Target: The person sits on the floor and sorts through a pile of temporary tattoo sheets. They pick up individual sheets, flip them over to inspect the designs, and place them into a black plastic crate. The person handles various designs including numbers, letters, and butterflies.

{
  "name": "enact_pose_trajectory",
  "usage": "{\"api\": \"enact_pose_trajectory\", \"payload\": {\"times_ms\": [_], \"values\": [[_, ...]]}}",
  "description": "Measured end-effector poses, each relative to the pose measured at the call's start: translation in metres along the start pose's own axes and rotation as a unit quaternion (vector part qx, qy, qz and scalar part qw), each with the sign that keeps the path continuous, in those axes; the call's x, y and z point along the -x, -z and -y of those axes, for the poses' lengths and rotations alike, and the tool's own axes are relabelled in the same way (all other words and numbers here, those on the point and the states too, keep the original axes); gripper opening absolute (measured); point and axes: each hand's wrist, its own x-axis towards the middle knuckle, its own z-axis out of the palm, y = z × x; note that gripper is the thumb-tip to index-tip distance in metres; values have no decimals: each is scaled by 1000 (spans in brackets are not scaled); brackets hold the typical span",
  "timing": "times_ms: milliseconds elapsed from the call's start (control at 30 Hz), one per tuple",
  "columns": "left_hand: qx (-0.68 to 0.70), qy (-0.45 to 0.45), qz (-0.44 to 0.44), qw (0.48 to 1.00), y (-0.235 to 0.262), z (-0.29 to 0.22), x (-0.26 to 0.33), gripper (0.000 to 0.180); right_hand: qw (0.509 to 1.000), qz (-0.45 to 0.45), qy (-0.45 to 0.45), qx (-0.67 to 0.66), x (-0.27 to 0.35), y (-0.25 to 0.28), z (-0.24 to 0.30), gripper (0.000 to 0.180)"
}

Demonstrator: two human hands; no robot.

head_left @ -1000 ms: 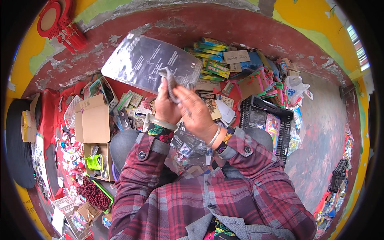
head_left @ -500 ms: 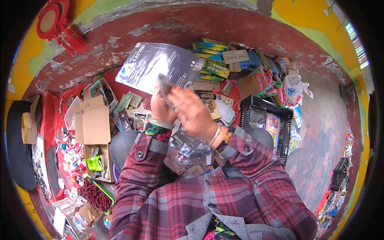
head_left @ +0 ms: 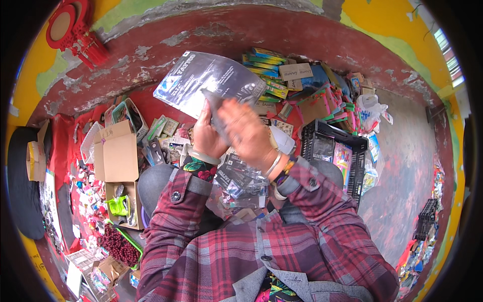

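A large glossy sheet packet (head_left: 201, 75), dark with white print and clear plastic, stretches out beyond my hands, tilted and catching the light. My left hand (head_left: 209, 136) is closed on its near part, thumb up along a grey folded edge (head_left: 215, 108). Against that edge from the right lies my right hand (head_left: 249, 133), its fingers smeared by motion; whether they grip it cannot be made out. Below my hands, between my knees, several similar dark packets (head_left: 234, 176) in clear plastic lie in a pile.
An open cardboard box (head_left: 116, 156) stands left, near a green tray of dark red beads (head_left: 118, 244). At the right is a black plastic crate (head_left: 357, 151) holding packets. Stacked colourful boxes (head_left: 271, 70) line the wall, with a white plastic bag (head_left: 372, 108) beside them.
The sheet packet has shifted a little right and turned slightly. Both hands have moved slightly right and nearer to me, the right hand still in motion against the packet's edge.
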Motion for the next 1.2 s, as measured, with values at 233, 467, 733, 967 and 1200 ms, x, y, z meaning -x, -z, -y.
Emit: {"api": "enact_pose_trajectory", "payload": {"times_ms": [233, 467, 733, 967, 1200], "values": [[-23, 26, 3, 999, -6, -2, 2, 50, 997, -5, -15, 74, -10, 3, -16, 38], [-67, 14, 6, 998, 6, 3, 1, 56, 998, -37, -29, 52, -4, 1, -9, 35], [-31, -2, -59, 998, -23, 6, 2, 54, 995, -32, -24, 94, -9, 0, -17, 38], [-49, -8, -3, 999, -21, 3, 6, 49, 931, -83, -317, -161, -13, 25, -73, 29], [-161, -65, -13, 985, -24, -14, 4, 42, 478, -182, -422, -748, 5, 23, -101, 31]]}}
